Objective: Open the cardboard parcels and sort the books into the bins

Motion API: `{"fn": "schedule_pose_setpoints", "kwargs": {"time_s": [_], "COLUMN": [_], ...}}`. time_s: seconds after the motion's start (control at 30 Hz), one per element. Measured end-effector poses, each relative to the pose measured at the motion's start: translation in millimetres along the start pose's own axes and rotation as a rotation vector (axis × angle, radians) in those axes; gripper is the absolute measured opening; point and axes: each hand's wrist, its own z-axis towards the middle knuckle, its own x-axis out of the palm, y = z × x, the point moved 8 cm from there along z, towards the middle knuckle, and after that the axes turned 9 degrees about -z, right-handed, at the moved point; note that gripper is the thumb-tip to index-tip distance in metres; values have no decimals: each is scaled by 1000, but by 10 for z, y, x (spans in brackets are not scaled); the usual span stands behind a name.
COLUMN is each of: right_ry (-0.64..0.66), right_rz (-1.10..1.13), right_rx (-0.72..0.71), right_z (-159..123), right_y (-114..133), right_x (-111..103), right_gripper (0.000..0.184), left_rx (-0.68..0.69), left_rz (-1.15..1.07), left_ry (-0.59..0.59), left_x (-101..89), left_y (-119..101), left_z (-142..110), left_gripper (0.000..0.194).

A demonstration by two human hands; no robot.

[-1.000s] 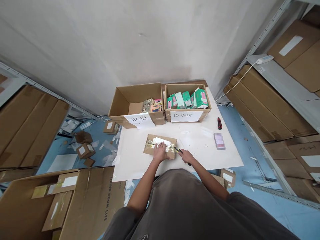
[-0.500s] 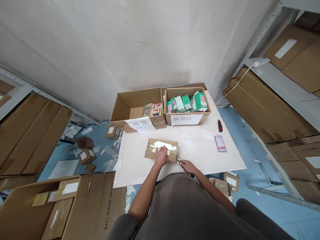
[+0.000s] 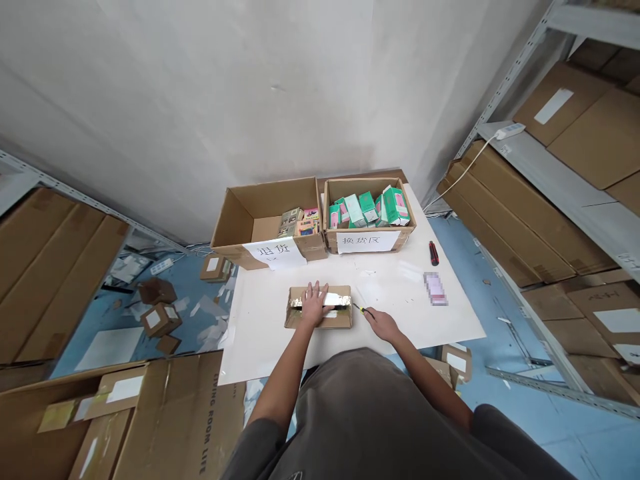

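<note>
Under the spread left hand [image 3: 314, 305], a small brown cardboard parcel [image 3: 343, 321] lies flat on a white tabletop [image 3: 265, 350], its long side running left to right. That hand is open, palm down across the middle of the top, pressing rather than gripping; its fingers point away from the wearer. A dark slit runs lengthwise beneath it, edged with shiny tape, and white label paper shows on both sides of the slit.

Off to the right of the parcel, the right hand [image 3: 382, 325] is closed around a slim yellow-and-black knife [image 3: 367, 311]. The knife's tip points back toward the parcel's right end, very near it; whether they touch is too small to tell.

The parcel is probably light, with fairly stiff walls, while the slit top would likely give if pressed in the centre. The tape looks slick, so the plain cardboard long sides or outer corners seem the surer hold; the left fingers are best kept clear of the slit on the knife side.

Beyond both hands stand two open cartons with paper signs: the left carton [image 3: 275, 197] partly filled, the right carton [image 3: 407, 239] with green boxes [image 3: 368, 206]. Farther right of the knife hand lies a red-and-black tool [image 3: 433, 253].
</note>
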Motion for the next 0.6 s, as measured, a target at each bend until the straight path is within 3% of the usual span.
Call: {"fn": "schedule_pose_setpoints", "kwargs": {"time_s": [0.2,0.5,0.6], "right_ry": [-58,-89,-122], "right_rz": [-253,-402,-420], "right_rx": [-118,-96,-4], "right_z": [108,316,323], "right_y": [181,198,43], "right_x": [19,-10,-110], "right_gripper": [39,36,37], "left_rx": [58,24,-21], "left_rz": [-25,-15,-22], "left_ry": [-64,-127,-161], "left_x": [-80,-68,-66], "left_y": [-1,-30,-26], "left_z": [-61,-66,-78], "left_gripper": [69,66,62]}}
